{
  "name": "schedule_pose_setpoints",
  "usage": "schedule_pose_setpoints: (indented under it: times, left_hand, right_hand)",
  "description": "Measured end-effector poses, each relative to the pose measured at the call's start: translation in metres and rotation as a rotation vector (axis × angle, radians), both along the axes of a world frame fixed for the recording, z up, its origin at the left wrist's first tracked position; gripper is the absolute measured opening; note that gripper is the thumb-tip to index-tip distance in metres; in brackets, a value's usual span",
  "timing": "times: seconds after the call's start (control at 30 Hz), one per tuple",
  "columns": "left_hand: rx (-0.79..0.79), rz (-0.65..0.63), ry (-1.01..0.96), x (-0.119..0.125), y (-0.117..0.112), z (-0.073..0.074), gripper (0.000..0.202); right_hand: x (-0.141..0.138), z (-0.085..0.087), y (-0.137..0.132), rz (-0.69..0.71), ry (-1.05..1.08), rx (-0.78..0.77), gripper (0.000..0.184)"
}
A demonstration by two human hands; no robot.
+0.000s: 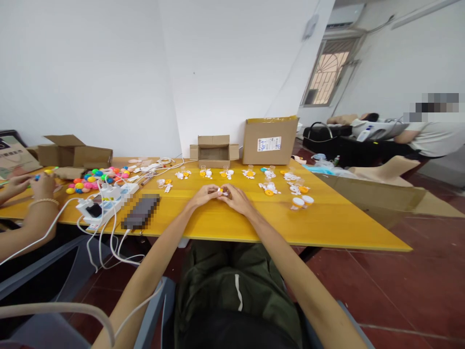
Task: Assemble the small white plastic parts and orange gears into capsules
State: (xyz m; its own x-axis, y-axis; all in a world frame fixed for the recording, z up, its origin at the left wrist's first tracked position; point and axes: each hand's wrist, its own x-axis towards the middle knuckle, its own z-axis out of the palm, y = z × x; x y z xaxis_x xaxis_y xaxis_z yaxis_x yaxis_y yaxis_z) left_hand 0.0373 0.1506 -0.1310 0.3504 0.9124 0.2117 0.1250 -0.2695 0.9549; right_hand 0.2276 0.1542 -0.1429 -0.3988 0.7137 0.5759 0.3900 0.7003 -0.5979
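Just above the yellow table (203, 225), my left hand (204, 196) and my right hand (237, 199) meet at their fingertips. Pinched between them is a small white-and-orange plastic part (220, 191), mostly covered by the fingers. Beyond my hands lie little groups of white plastic pieces, orange rings and clear cups, such as the orange ring (250, 173) and the white pieces (230, 173). To the right of my right hand, a pile of white pieces (269, 186) lies near two white-topped clear cups (307, 199) with orange bands.
An open small carton (214, 154) and a taped large carton (271, 143) stand at the back. On the left are a phone (141, 212), a power strip (112, 203) with cables, and colourful balls (90, 180). Another person's hands (43, 184) work at the far left.
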Motion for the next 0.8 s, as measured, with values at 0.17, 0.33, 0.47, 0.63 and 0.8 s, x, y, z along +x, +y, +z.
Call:
schedule_pose_setpoints:
  times: [0.17, 0.33, 0.47, 0.63, 0.8]
  left_hand:
    - [-0.043, 0.023, -0.035, 0.0008, -0.0009, -0.0004, 0.047]
    - [-0.003, 0.061, -0.015, 0.0017, -0.0018, 0.0052, 0.046]
    - [0.039, 0.090, 0.024, 0.0023, -0.0021, 0.0063, 0.046]
    - [0.049, 0.058, 0.023, 0.0018, -0.0017, 0.0050, 0.048]
    - [0.064, 0.048, 0.021, 0.0011, -0.0006, 0.0045, 0.047]
  right_hand:
    - [0.0006, 0.0044, -0.0042, -0.010, -0.020, 0.033, 0.016]
    - [0.0007, 0.0057, -0.0045, -0.023, -0.005, 0.049, 0.015]
    - [0.0008, 0.0061, -0.0045, -0.029, -0.002, 0.064, 0.015]
    - [0.0009, 0.0060, -0.0049, -0.037, -0.026, 0.076, 0.014]
    - [0.0007, 0.0039, -0.0032, -0.048, -0.036, 0.111, 0.013]
